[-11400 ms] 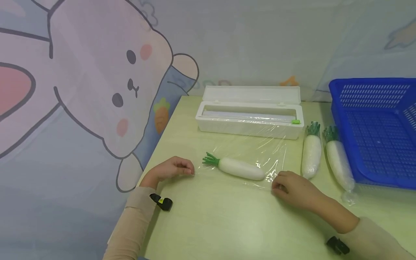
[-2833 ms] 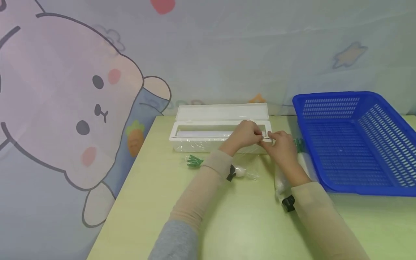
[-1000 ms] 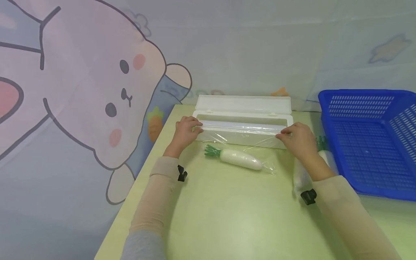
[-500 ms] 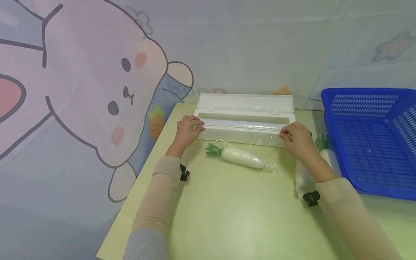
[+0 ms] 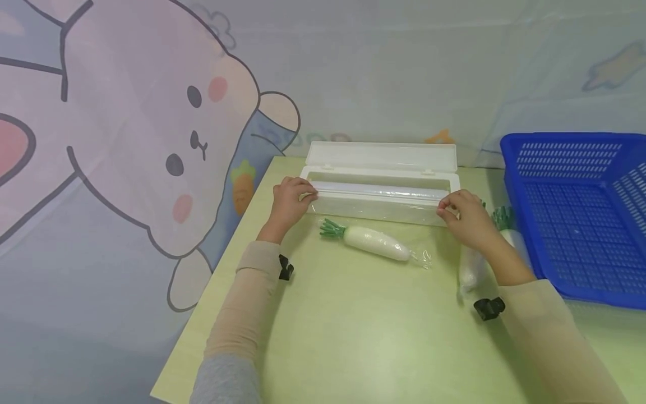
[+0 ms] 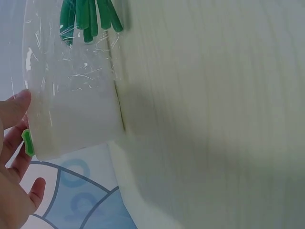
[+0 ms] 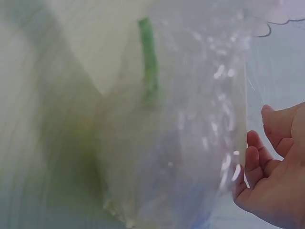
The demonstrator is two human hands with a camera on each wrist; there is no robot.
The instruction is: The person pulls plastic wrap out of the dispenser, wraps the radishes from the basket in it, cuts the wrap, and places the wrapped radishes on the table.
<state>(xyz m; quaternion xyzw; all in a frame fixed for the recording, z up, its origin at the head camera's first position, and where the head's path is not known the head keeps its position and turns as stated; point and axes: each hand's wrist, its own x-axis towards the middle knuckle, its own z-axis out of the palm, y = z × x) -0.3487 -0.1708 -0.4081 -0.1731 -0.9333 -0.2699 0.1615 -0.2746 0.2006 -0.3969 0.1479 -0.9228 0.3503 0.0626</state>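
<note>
A white cling film box [image 5: 373,210] stands lid up at the back of the table, a film roll [image 5: 383,189] inside. At its front left corner my left hand [image 5: 289,205] pinches the film edge; the left wrist view has the thumb on the front face and a green slider [image 6: 27,142] beside the fingers. My right hand [image 5: 466,219] pinches the film at the front right corner, thumb against fingertips. Before the box lies a white radish [image 5: 375,242] with green stalks [image 5: 332,229], wrapped in clear film twisted at its tip.
Two more film-wrapped radishes lie on the right: one [image 5: 471,269] partly under my right forearm, the other [image 5: 517,241] against a blue plastic basket [image 5: 527,224]. A cartoon-printed cloth [image 5: 378,73] hangs behind the table [image 5: 353,336], whose left edge runs beside my left arm.
Earliest, the radish lay on spread film between my hands; now it is wrapped. My hands moved to the box, first together at its right end, then apart. Lately the film along its front has smoothed.
</note>
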